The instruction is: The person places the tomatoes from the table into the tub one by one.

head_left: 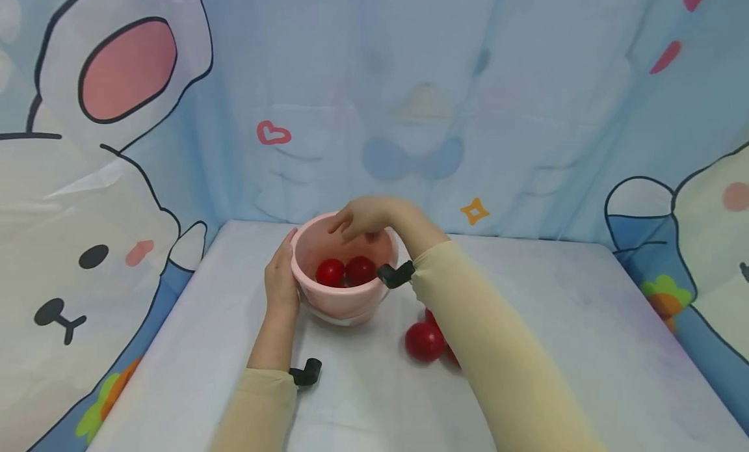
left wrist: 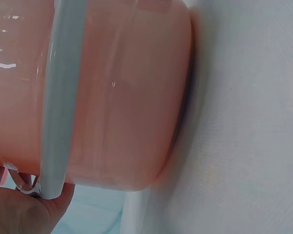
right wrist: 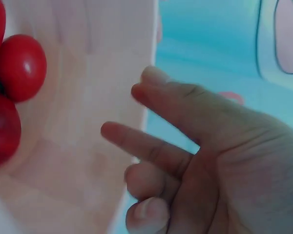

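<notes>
A pink bucket (head_left: 342, 302) with a pale handle band (left wrist: 63, 97) stands on the table. My left hand (head_left: 282, 279) holds its left side, fingertips near the rim; in the left wrist view that hand (left wrist: 24, 209) is by the handle's end. Glossy red round fruits (head_left: 330, 272) lie inside the bucket; their exact kind is unclear. My right hand (head_left: 374, 216) is over the bucket's far rim, holding nothing. In the right wrist view, the right hand (right wrist: 200, 156) has thumb and forefinger extended, other fingers bent, apart from the red fruits (right wrist: 22, 68).
More red fruits (head_left: 424, 342) lie on the white table (head_left: 363, 400) right of the bucket, partly hidden by my right sleeve (head_left: 497, 328). A blue cartoon-printed curtain (head_left: 328, 81) hangs behind the table and along its sides.
</notes>
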`<action>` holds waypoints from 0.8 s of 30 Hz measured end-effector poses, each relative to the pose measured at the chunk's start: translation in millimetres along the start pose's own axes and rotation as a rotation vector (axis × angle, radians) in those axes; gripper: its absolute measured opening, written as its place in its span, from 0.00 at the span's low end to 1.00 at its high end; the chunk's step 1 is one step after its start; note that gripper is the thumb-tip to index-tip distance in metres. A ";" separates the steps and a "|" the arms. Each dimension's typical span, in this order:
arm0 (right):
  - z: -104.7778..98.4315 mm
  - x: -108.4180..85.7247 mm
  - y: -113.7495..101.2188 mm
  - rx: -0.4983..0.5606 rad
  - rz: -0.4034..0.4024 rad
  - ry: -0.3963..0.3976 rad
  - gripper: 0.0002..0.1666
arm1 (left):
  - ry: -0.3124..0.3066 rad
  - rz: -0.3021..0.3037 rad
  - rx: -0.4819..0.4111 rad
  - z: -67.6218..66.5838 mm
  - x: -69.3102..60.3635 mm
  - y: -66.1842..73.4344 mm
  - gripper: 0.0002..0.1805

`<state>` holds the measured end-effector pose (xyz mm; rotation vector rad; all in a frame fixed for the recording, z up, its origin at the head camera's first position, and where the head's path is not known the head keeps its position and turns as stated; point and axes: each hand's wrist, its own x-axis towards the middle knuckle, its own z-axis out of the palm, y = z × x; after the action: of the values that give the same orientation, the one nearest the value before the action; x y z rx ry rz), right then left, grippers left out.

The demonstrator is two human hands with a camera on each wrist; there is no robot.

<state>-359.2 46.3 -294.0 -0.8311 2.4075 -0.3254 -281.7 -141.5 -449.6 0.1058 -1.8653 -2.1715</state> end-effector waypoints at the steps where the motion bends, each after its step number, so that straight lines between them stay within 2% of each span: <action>1: -0.9 -5.0 0.2 0.001 -0.002 0.007 0.26 | 0.001 -0.001 0.002 -0.5 0.3 -0.3 0.22; 4: -1.3 -24.1 3.6 0.005 -0.016 0.047 0.26 | 0.009 -0.003 -0.004 -2.1 0.8 -1.4 0.22; 7: 2.2 -49.6 11.3 -0.015 -0.025 0.119 0.23 | 0.007 -0.006 -0.015 -2.4 1.2 -1.7 0.22; 12: 24.2 -96.1 34.8 -0.001 -0.012 0.236 0.18 | 0.015 0.000 -0.025 -2.7 2.5 0.4 0.23; 15: 50.7 -123.2 56.4 0.070 0.040 0.275 0.18 | 0.018 -0.003 -0.031 -3.4 2.2 0.9 0.23; 19: 96.9 -151.2 92.4 0.183 0.139 0.315 0.20 | 0.020 -0.010 -0.034 -4.8 1.3 1.0 0.22; 21: 119.2 -158.8 111.1 0.252 0.178 0.338 0.24 | 0.024 -0.003 -0.026 -5.6 2.3 1.6 0.22; 24: 147.9 -159.2 137.3 0.369 0.204 0.376 0.30 | 0.028 0.016 -0.013 -7.3 5.2 3.1 0.22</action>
<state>-236.9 246.6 -398.9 -0.3780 2.6233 -0.8778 -284.5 -150.2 -447.1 0.1174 -1.8304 -2.1595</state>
